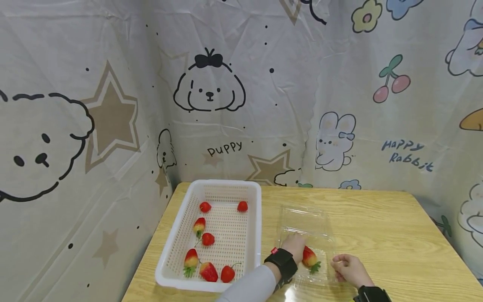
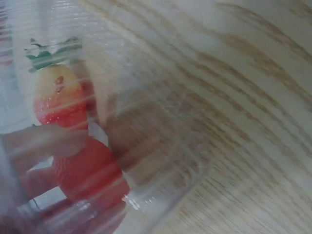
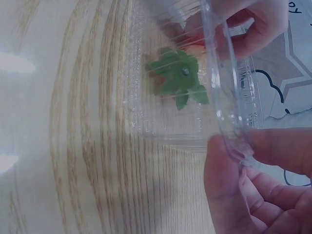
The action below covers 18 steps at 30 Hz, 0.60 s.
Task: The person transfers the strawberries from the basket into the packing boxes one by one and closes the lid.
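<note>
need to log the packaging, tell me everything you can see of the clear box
The clear box is a thin see-through plastic clamshell, open, lying on the wood table right of the white basket. One strawberry sits in its near tray. The left hand reaches in, fingers on the berry; the right hand pinches the tray's rim at its right edge.

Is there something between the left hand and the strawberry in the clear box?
Nothing visible: the left hand reaches inside the open clear box and touches the strawberry. The right hand pinches the box rim on the far side.
</note>
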Tool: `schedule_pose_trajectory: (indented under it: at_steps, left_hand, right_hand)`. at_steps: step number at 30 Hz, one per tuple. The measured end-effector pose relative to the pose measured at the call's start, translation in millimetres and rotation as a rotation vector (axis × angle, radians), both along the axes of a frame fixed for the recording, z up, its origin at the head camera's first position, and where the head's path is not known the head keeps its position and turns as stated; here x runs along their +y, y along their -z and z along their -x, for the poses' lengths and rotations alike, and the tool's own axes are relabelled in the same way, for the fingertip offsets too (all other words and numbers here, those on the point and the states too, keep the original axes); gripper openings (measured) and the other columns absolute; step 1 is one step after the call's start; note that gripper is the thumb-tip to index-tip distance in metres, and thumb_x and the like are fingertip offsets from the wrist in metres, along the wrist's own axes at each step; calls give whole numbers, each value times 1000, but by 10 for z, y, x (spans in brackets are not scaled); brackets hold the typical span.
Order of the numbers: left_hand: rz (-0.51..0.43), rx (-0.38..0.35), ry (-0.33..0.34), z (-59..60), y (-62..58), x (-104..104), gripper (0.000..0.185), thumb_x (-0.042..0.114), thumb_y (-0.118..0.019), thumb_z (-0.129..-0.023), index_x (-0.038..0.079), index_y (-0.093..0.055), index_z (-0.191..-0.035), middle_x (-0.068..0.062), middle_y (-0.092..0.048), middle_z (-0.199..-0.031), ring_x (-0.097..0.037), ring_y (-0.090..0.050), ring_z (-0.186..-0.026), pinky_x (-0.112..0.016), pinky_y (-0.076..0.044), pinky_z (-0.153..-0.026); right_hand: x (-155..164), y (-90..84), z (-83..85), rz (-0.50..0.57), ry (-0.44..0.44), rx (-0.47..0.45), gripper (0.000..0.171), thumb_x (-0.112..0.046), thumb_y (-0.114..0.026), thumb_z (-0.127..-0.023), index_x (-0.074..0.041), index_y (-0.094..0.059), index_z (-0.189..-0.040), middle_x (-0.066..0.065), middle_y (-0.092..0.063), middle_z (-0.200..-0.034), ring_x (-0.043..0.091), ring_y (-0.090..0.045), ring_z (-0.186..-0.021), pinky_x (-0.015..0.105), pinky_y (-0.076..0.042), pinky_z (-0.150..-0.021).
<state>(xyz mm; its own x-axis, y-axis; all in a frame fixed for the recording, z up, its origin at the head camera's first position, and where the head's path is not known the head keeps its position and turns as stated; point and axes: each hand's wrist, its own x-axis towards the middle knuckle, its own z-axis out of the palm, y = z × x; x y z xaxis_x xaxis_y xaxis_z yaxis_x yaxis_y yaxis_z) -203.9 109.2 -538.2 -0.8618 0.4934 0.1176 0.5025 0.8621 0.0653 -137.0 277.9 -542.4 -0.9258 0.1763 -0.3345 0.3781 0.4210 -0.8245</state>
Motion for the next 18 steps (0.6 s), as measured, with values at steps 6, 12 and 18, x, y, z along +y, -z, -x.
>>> schedule_pose_trajectory:
  at_steps: [6,12,18]
  left_hand:
    - [-7,-36,-19,16,25,-8,7,11,-71,-71,16,-67,-71,1,-58,-75,-14,-58,-67,-25,-48,-55]
    - [3,-52,-34,16,9,-7,7,13,-73,-69,16,-67,-72,1,-58,-75,-14,-57,-68,-25,-48,-54]
    - [29,-36,-33,-11,-45,-13,8,16,-74,-68,16,-68,-74,1,-57,-76,-14,-57,-67,-25,-48,-54]
  right_hand:
    - [0,-7,7,-6,-5,-5,17,-2,-54,-87,12,-53,-97,7,-52,-63,16,-52,-55,31,-49,-53]
    - [-4,-10,13,-2,-4,-4,17,-1,-54,-87,13,-53,-97,7,-52,-64,15,-52,-56,31,-49,-53]
    - [-7,-3,13,-7,-3,0,18,-1,-55,-87,13,-53,-97,7,-53,-64,15,-52,-56,31,-49,-53]
